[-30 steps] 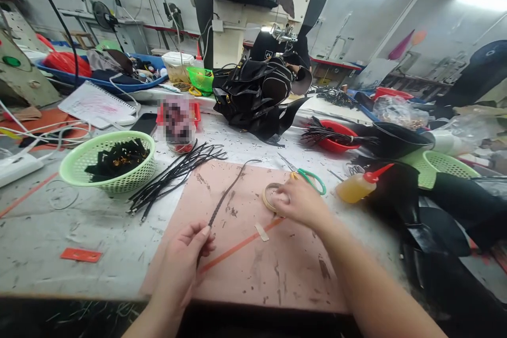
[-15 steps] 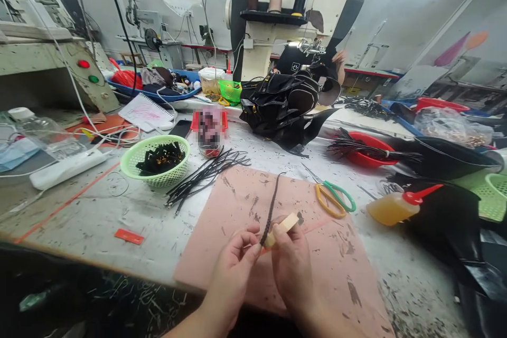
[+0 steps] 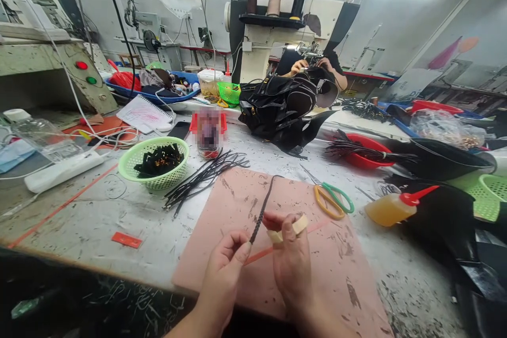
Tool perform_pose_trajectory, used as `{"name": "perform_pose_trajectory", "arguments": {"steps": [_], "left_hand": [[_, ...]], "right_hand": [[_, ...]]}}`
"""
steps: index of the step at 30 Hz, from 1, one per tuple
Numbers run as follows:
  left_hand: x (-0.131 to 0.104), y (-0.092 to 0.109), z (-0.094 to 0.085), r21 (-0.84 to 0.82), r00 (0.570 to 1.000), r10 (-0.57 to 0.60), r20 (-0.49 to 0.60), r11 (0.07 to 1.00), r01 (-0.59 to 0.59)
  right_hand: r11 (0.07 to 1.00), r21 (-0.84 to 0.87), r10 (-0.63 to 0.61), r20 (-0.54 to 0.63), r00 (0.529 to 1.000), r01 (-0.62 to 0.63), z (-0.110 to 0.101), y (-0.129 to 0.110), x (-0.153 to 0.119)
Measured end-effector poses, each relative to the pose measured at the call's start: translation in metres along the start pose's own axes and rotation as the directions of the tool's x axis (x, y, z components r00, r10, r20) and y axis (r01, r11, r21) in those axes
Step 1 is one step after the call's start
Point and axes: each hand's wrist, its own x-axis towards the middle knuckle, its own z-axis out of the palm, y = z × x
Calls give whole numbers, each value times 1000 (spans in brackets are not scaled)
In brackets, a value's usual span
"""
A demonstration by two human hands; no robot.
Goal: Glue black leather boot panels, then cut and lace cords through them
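Observation:
My left hand (image 3: 227, 256) pinches the lower end of a dark braided cord (image 3: 260, 215) between thumb and fingers. From there the cord runs up and away, with its thin far end on the pink board (image 3: 222, 227). To the right, my right hand (image 3: 292, 259) is closed around a small pale-yellow block (image 3: 301, 223), gripped under the thumb; its exact kind does not show. A small gap separates the block from the cord. Scissors (image 3: 331, 200) with one orange and one green handle lie at the board's upper right edge.
Black cords (image 3: 202, 179) lie beside a light-green basket (image 3: 160, 182) of black pieces. A yellow glue bottle (image 3: 390, 208) rests on its side at right. Black bags (image 3: 273, 100) are piled ahead; behind them, a co-worker's hands (image 3: 299, 67) are at a sewing machine (image 3: 269, 31).
My right hand has drawn the block away from the cord, up and to the right. My left hand has shifted slightly left with the cord. Both co-worker's hands now show at the machine.

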Motion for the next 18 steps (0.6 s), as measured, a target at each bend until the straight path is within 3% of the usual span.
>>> {"name": "perform_pose_trajectory", "arguments": {"steps": [5, 9, 12, 15, 18], "left_hand": [[2, 4, 8, 0, 995, 4, 101, 1000, -4], [3, 0, 8, 75, 998, 17, 52, 997, -21], [4, -3, 6, 79, 995, 39, 88, 996, -46], [3, -2, 5, 53, 994, 35, 100, 998, -40], [1, 2, 4, 27, 996, -16, 90, 1000, 13]], "right_hand": [[980, 142, 134, 38, 990, -138, 2, 3, -6], [980, 89, 178, 31, 983, -181, 2, 7, -13], [986, -5, 167, 7, 986, -167, 0, 10, -16], [987, -152, 69, 86, 994, -55, -5, 12, -16], [901, -369, -149, 231, 962, 228, -13, 10, -10]]}}
